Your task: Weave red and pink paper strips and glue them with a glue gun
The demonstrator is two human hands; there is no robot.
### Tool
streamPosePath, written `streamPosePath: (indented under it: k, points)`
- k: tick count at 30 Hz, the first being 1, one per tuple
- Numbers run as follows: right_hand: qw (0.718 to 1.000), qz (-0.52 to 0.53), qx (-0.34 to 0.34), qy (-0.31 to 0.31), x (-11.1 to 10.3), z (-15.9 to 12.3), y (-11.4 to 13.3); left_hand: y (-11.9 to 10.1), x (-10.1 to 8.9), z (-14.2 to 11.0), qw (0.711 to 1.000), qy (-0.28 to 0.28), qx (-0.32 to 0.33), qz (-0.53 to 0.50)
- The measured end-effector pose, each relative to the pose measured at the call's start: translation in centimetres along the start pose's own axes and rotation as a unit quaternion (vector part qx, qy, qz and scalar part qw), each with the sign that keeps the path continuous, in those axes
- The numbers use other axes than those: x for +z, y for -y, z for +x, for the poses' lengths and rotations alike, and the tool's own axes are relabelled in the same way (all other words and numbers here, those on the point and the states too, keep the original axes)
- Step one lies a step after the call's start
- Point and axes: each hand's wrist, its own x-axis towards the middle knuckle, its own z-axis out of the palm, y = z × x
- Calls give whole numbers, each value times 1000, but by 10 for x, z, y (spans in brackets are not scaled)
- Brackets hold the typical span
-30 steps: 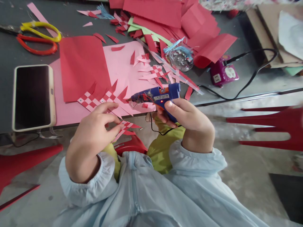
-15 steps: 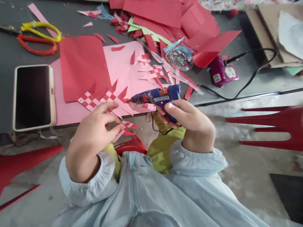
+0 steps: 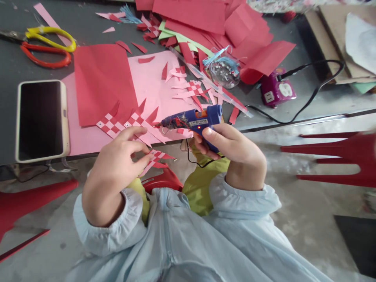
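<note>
My left hand pinches a woven paper fish, checked in red and pink, just off the table's front edge. In my right hand is a blue hot glue gun with a lit red light; its nozzle points left, above and beyond the held fish. Two more woven fish, one at the left and one partly behind my left fingers, lie on the pink paper. Another checked fish rests farther back among loose strips.
A phone and scissors lie at the left. Red paper sheets are piled at the back. A round clear container stands near a purple power adapter with a black cord. Red stools flank me.
The glue gun and my right hand have shifted very slightly left. A raised red sheet corner at the back right has sunk toward the purple adapter. My left hand stays put.
</note>
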Motion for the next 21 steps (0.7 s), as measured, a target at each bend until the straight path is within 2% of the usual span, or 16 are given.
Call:
streamPosePath:
  k: [7, 14, 21]
  points:
    - [1000, 0, -5, -5, 4, 1, 1, 2, 0, 0, 1000, 3, 1, -7]
    - [1000, 15, 12, 0, -2, -4, 5, 1, 0, 1, 1000, 8, -5, 4]
    - [1000, -16, 8, -16, -1, -6, 5, 2, 0, 0, 1000, 10, 2, 9]
